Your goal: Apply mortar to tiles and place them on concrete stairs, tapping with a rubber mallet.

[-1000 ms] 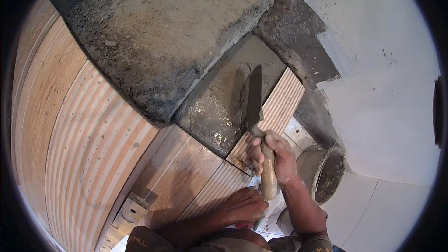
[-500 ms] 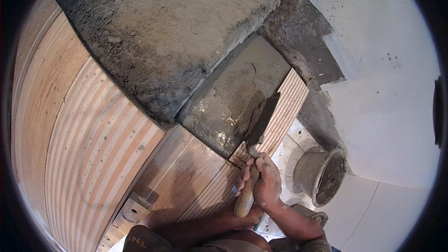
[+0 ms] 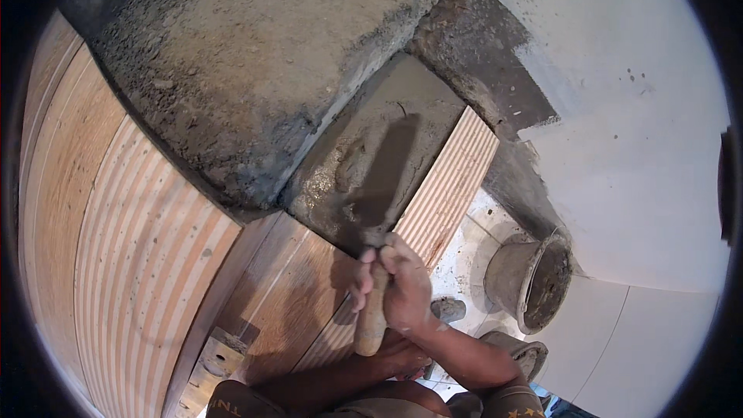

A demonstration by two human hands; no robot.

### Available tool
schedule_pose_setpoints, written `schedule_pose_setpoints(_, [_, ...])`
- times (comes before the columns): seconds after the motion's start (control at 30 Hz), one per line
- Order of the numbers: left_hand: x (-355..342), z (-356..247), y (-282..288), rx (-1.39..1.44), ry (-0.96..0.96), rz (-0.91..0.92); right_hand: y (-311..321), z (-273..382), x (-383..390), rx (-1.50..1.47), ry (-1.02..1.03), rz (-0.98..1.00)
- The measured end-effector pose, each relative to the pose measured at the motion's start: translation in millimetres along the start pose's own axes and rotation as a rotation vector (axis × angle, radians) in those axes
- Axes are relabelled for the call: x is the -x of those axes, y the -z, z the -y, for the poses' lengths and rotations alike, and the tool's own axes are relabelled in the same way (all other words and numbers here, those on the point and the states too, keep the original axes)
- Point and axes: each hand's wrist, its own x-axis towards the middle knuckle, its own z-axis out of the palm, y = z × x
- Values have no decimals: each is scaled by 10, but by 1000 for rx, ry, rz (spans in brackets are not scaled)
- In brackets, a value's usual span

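My right hand (image 3: pixel 408 288) is closed round the wooden handle of a mud-smeared trowel (image 3: pixel 389 159). The blade lies over wet grey mortar (image 3: pixel 329 174) that fills the bed of a step, its tip toward the far side. Along the bed's right edge runs a narrow ribbed wood-look tile strip (image 3: pixel 449 186). My left hand (image 3: pixel 410 358) is low in the view, under my right forearm and below the handle's end; its fingers are hidden.
Wood-look tiles (image 3: pixel 298 263) cover the nearer step, with striped tiles (image 3: pixel 155 255) at left. A rough cement block (image 3: pixel 271 39) rises beyond the bed. A mortar-stained bucket (image 3: pixel 507 275) stands at right by the white wall (image 3: pixel 642 178); another rounded container (image 3: pixel 534 360) is lower.
My right hand has moved the trowel left, off the tile strip's edge and over the mortar; its blade now shows broad and flat. The view has shifted slightly.
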Motion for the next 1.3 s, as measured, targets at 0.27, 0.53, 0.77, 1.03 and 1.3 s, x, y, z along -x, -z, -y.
schedule_pose_setpoints(0.27, [-250,-82,-38,39,102,67,249,57,127,4,103,-165])
schedule_pose_setpoints(0.53, [-251,-154,88,-10,90,55,130,114,-51,146,-45,-98])
schedule_pose_setpoints(0.77, [-152,-350,486,-172,-16,91,4,340,-293,245,40,-69])
schedule_pose_setpoints(1.03, [128,-354,557,-61,-377,-337,562,1156,-835,341,-64,-296])
schedule_pose_setpoints(1.3, [117,-237,474,-129,-373,-326,570,1149,-776,607,-71,8])
